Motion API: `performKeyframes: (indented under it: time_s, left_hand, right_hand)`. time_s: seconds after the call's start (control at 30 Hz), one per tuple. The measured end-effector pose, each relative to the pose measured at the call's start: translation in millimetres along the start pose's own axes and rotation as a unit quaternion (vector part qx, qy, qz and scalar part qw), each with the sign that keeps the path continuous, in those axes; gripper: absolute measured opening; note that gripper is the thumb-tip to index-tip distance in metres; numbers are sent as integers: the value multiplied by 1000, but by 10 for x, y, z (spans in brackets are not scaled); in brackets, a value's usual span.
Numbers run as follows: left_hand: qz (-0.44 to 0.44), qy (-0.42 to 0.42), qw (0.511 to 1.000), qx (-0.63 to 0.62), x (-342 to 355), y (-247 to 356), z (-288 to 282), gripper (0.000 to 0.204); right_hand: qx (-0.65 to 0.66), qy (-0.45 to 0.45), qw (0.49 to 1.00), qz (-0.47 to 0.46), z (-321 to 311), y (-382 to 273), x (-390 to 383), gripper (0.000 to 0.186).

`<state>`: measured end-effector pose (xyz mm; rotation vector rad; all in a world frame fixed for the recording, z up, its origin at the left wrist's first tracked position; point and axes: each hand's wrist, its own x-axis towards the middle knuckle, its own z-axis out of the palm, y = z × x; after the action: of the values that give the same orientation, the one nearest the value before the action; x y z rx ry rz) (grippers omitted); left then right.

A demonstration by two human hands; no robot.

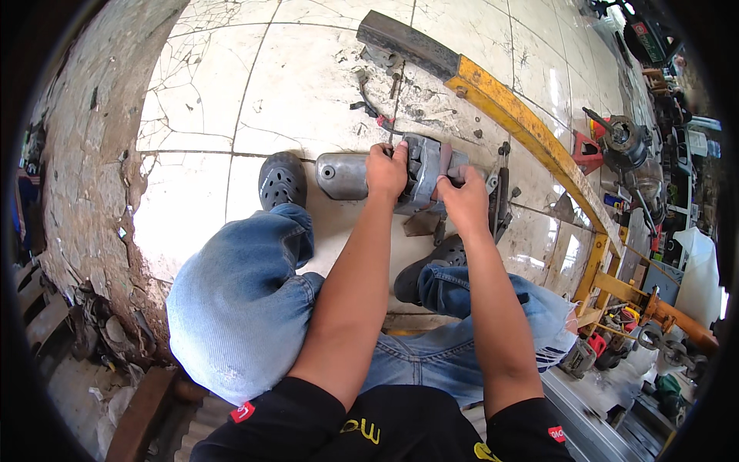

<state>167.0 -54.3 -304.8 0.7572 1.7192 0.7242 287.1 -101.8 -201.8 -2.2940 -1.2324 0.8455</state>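
On the tiled floor between my feet lies a grey metal motor-like unit (344,176), with a smooth rounded case at its left end and a ribbed cast housing (424,173) at its right. My left hand (387,171) is closed over the joint between case and housing, thumb along the top. At the housing's right side, my right hand (466,199) pinches a thin, flat brownish strip (446,159) against the metal. The strip's lower end is hidden by the fingers, and its exact kind cannot be made out.
A dark cable with a red connector (382,121) lies beyond the unit. Metal tools (502,185) and a flat plate (421,224) lie close by. A yellow steel frame (523,119) arches across the right. Broken concrete (92,154) borders the tiles at left; machine parts crowd the far right.
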Motion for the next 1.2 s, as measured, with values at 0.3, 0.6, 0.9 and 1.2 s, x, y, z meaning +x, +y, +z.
performKeyframes:
  time_s: [0.3, 0.6, 0.9, 1.2]
  left_hand:
    - [5, -2, 1000, -9, -32, 48, -10, 50]
    - [-3, 1, 999, -36, 65, -61, 26, 48]
    - [6, 0, 1000, -18, 28, -6, -8, 43]
    - [2, -33, 999, -31, -15, 111, -70, 35]
  right_hand:
    - [-179, 15, 982, -63, -20, -100, 62, 31]
    - [-84, 6, 990, -117, -200, -221, -110, 39]
    - [-299, -18, 907, -295, 131, 65, -378, 61]
    - [-399, -91, 879, -246, 178, 77, -469, 86]
